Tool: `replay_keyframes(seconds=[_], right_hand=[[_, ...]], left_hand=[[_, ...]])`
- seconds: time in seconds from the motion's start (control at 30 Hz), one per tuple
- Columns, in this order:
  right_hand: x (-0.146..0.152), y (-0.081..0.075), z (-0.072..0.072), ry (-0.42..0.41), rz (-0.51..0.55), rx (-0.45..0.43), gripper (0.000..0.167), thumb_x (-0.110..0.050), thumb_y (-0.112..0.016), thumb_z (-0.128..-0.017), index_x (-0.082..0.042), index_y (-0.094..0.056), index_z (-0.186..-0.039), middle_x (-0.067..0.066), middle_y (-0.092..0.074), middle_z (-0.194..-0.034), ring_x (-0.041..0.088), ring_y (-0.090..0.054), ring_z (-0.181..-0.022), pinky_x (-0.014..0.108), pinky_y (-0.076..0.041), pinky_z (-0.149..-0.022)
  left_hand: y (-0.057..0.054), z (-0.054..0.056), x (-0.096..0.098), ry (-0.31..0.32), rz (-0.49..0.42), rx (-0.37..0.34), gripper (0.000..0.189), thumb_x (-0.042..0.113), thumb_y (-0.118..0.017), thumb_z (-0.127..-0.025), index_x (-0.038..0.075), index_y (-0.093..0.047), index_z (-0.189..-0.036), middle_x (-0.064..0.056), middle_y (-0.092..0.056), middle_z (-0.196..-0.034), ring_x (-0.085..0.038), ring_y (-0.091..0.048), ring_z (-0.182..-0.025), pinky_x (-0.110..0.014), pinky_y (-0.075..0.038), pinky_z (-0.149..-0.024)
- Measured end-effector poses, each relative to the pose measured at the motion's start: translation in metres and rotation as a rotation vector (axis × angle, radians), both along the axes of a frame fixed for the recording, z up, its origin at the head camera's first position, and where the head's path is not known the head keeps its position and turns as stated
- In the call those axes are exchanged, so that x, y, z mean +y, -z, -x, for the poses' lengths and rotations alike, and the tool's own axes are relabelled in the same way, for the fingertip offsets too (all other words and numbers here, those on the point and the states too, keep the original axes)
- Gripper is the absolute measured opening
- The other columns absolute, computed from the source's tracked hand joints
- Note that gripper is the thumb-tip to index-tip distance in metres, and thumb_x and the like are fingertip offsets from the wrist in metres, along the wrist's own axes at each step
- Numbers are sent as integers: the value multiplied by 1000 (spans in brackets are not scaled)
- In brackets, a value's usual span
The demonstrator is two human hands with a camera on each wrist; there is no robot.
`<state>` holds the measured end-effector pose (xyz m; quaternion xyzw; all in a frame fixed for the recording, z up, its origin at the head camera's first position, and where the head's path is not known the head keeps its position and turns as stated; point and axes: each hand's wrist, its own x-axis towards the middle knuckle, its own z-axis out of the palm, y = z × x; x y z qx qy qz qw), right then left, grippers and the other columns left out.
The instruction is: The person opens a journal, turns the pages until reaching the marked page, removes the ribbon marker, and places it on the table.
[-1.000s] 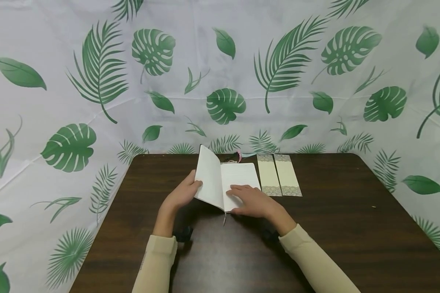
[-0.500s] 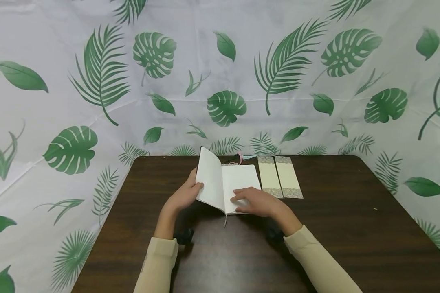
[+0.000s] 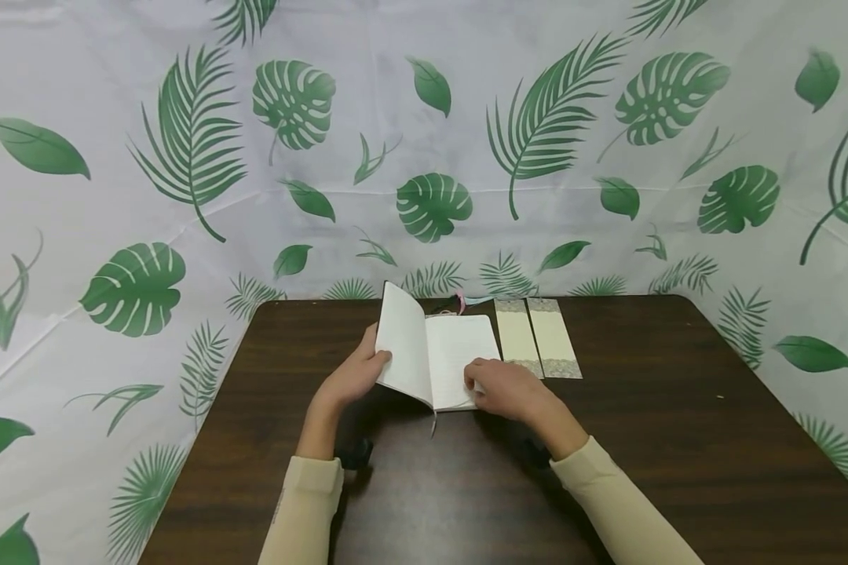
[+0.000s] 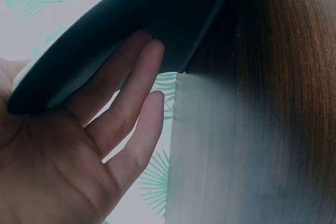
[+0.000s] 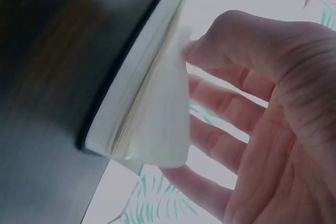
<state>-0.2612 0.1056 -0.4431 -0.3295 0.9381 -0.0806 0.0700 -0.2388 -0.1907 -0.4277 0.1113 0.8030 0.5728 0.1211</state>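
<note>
Open notebook (image 3: 459, 341), ribbon (image 3: 434, 425) at gutter; left hand (image 3: 353, 374) holds cover (image 4: 176, 11).

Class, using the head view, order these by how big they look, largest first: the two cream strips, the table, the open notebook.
1. Table
2. Open notebook
3. Two cream strips: they look alike, so neither ranks above the other.

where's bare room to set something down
The widest patch of table runs from the two cream strips and right sleeve to the right edge, bare but for a tiny speck. Narrower ones lie left of the left sleeve and between both sleeves. It is crowded at the notebook, with the strips to its right and a pink cord behind.
</note>
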Motion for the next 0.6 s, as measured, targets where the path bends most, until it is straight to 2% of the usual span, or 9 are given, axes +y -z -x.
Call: replay_keyframes(seconds=[0.27,0.37,0.5,0.6], right_hand=[[-2,-2,-3,37,-72,41,19,-12,-77,-94,-15,-70,-112,2,-69,-110,21,-63,-86,52,-55,-84],[0,-5,-3,70,-83,66,26,-14,-79,-93,-13,-70,-117,7,-72,-120,29,-69,-100,58,-55,-91],[6,-8,1,172,-68,138,53,-20,-85,-91,-14,-64,-140,16,-60,-152,40,-60,-134,65,-49,-105],[8,-9,6,264,5,199,82,-27,-87,-90,-12,-48,-160,22,-45,-167,45,-50,-146,66,-47,-109]], left_hand=[[-2,-1,-2,-7,13,-4,66,14,-35,-112,2,-2,-169,-25,-29,-162,-38,-44,-134,-53,-35,-115],[-2,-2,-2,-13,11,-14,65,14,-35,-112,3,-3,-169,-25,-30,-161,-38,-44,-134,-52,-35,-115],[-2,-1,-2,-2,10,-8,65,14,-35,-112,2,-4,-168,-25,-30,-160,-37,-44,-132,-51,-36,-114],[-2,0,-3,6,6,0,64,14,-34,-112,1,-5,-167,-26,-32,-158,-37,-45,-131,-50,-37,-112]])
